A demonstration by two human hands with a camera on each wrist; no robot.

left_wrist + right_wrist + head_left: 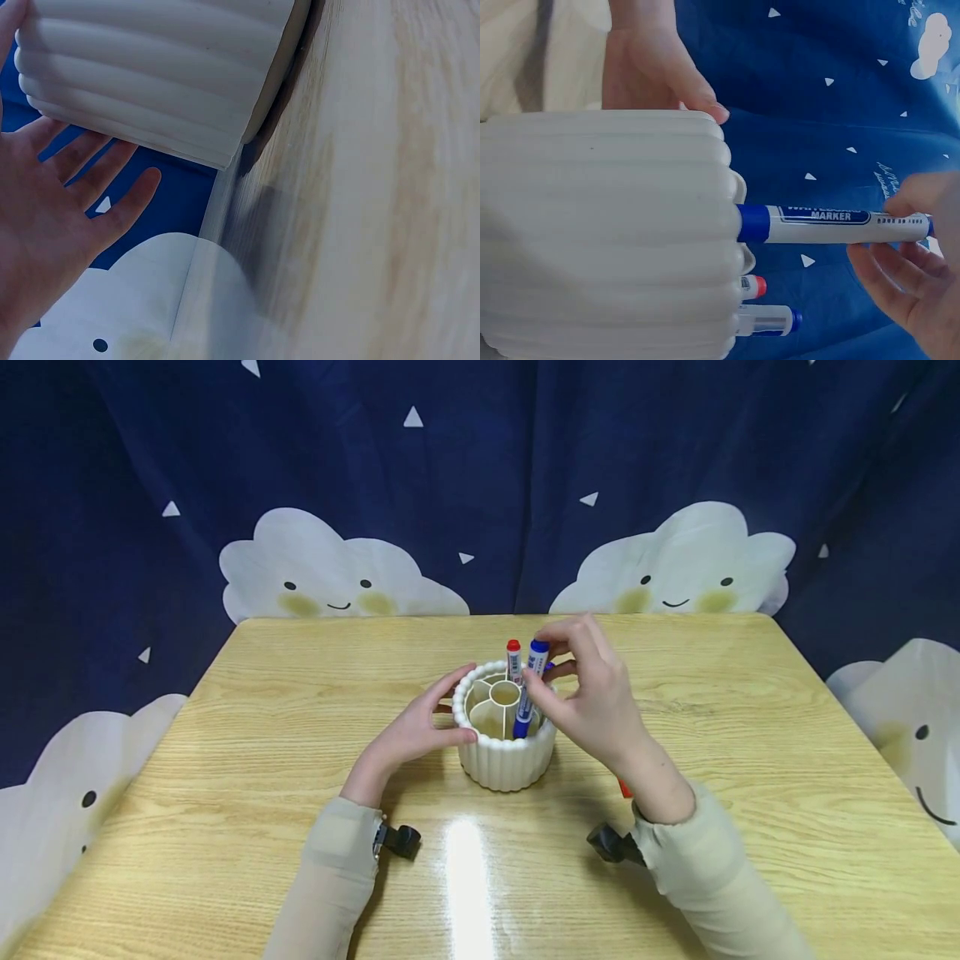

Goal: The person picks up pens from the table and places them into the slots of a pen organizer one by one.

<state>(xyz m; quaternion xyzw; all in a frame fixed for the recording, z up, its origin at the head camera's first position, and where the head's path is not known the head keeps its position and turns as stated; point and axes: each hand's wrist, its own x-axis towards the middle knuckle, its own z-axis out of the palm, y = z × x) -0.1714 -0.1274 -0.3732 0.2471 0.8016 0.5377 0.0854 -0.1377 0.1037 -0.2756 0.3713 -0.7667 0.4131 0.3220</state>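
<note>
A white ribbed pen holder (504, 767) with a beaded rim and several compartments stands upright on the table. My left hand (411, 727) holds its left side, thumb at the front of the rim and fingers reaching around behind. My right hand (592, 689) pinches a blue-capped whiteboard marker (825, 225) near its upper end. The marker's lower blue end is inside the holder's front right compartment, and it leans slightly. A red-capped marker (513, 658) stands in a back compartment. Another blue-ended marker (769, 321) also sticks out, mostly hidden behind my right hand in the head view.
A small red object (625, 788) lies on the wooden table (300, 693), mostly covered by my right forearm. Black wrist cameras (405, 842) project inward from both sleeves. Behind the table hangs a dark blue curtain (480, 468) with clouds and triangles.
</note>
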